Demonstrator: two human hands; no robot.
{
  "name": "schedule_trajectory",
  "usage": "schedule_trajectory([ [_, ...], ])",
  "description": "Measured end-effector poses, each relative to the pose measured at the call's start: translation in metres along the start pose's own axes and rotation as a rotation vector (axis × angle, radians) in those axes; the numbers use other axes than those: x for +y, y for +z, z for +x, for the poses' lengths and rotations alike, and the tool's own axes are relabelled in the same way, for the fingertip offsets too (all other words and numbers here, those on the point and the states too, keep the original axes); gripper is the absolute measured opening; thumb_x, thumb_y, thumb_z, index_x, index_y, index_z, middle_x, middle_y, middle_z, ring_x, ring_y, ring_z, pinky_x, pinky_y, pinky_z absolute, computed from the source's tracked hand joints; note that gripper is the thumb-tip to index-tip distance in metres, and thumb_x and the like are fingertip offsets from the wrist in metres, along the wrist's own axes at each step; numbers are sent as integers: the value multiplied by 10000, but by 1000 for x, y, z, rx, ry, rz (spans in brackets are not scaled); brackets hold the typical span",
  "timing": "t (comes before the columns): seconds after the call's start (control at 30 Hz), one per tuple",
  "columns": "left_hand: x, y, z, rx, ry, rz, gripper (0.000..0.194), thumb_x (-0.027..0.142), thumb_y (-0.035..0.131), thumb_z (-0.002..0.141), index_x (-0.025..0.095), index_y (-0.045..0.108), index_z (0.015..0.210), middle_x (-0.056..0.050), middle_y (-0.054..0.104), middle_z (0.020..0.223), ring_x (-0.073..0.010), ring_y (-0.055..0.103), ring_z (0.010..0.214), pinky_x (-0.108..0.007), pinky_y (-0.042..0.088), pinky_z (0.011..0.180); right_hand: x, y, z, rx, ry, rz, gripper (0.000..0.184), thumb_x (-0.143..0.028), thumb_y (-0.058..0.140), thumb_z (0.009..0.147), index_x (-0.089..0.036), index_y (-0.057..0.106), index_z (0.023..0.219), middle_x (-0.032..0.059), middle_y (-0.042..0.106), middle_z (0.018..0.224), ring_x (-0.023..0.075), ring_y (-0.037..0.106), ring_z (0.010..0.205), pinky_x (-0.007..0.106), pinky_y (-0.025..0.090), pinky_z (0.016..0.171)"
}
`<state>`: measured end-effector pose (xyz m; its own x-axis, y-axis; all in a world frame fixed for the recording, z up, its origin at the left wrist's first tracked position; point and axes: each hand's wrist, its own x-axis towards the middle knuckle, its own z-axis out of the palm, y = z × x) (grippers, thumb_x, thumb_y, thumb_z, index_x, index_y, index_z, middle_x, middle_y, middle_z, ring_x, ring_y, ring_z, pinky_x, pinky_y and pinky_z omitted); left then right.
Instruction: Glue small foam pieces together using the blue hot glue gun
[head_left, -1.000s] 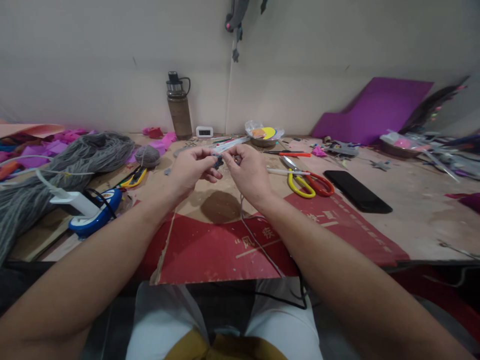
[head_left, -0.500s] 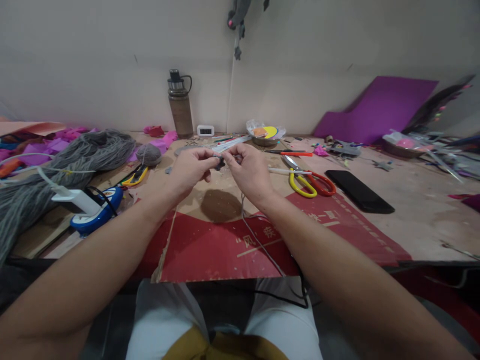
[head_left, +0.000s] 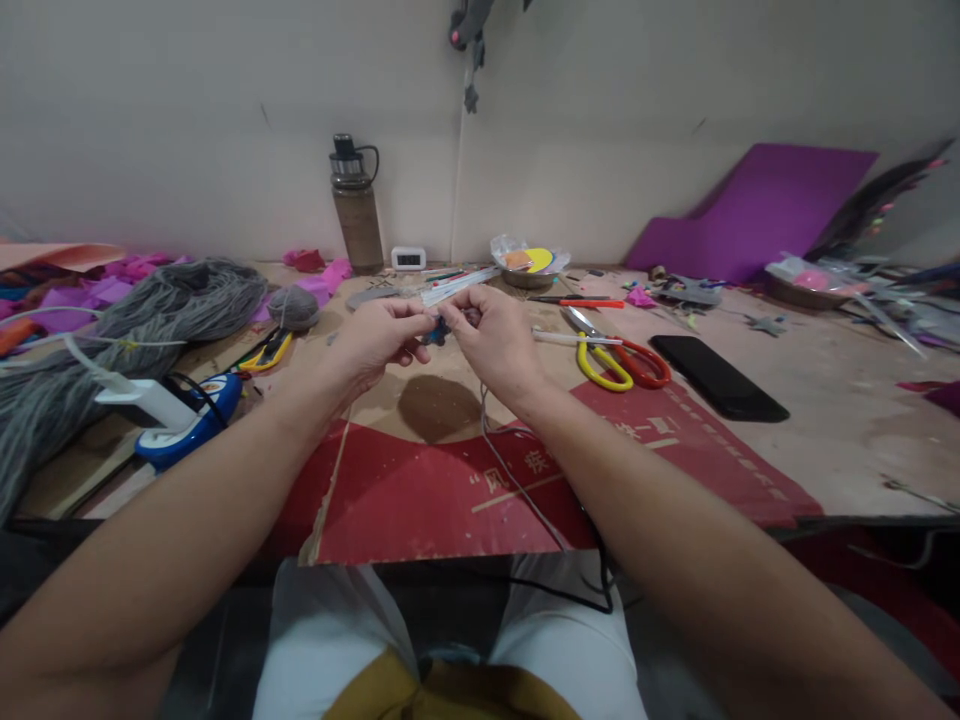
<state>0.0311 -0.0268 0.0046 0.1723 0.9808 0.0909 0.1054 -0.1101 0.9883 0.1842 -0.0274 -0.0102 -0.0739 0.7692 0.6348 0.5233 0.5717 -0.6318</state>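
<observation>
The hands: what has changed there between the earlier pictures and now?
The left hand shifted its grip slightly, and more of the dark piece shows than half a second ago. With the right hand, it still pinches the piece. Scissors, phone and bottle stayed put.

The small piece (head_left: 434,338) is mostly hidden by fingers (head_left: 415,325); the hanging figure (head_left: 475,20) is cut by the top edge.

i can see a small, lumpy gray-blue thing (head_left: 434,335) held up over the cardboard (head_left: 420,500), mostly hidden. a thin gray string (head_left: 520,490) shows too, a bit bendy, crossing the cardboard's red part to its near edge.
</observation>
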Motion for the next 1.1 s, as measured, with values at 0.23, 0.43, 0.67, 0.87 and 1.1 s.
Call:
schedule_trajectory([
  [0.23, -2, -3, 1, 51, 51, 21, 113, 253, 675, 737, 165, 614, 703, 19, 574, 567, -48, 500, 391, -172, 271, 364, 3, 0, 0, -22, -62, 58, 24, -214, 598, 850, -193, 586, 853, -11, 525, 742, 134, 448, 701, 282, 344, 672],
  [0.43, -2, -3, 1, 82, 86, 24, 100, 237, 673, 720, 164, 604, 712, 10, 605, 599, -56, 522, 405, -182, 273, 366, -1, -3, -1, -15, -89, 1, 74, -168, 596, 832, -203, 558, 779, -2, 522, 751, 145, 452, 723, 289, 348, 688],
  [0.67, 0, 1, -3, 96, 137, 69, 82, 210, 668, 720, 162, 602, 729, 14, 595, 575, -66, 547, 413, -181, 290, 365, -5, -3, -3, 9, -57, -27, 128, -238, 583, 853, -197, 565, 733, 5, 552, 713, 145, 466, 704, 290, 346, 674],
  [0.87, 4, 4, -5, 105, 146, 71, 108, 193, 676, 711, 157, 588, 761, 21, 601, 580, -74, 559, 410, -187, 325, 380, -4, -3, -2, 7, -18, -23, 119, -260, 585, 857, -188, 612, 767, 1, 559, 694, 135, 455, 674, 281, 337, 646],
  [1.1, 4, 4, -6, 80, 162, 98, 71, 194, 654, 743, 164, 598, 773, 28, 592, 572, -68, 542, 407, -187, 370, 397, -2, -2, -1, -27, -18, -14, 128, -261, 579, 862, -181, 636, 780, 5, 589, 687, 127, 466, 643, 276, 339, 624],
])
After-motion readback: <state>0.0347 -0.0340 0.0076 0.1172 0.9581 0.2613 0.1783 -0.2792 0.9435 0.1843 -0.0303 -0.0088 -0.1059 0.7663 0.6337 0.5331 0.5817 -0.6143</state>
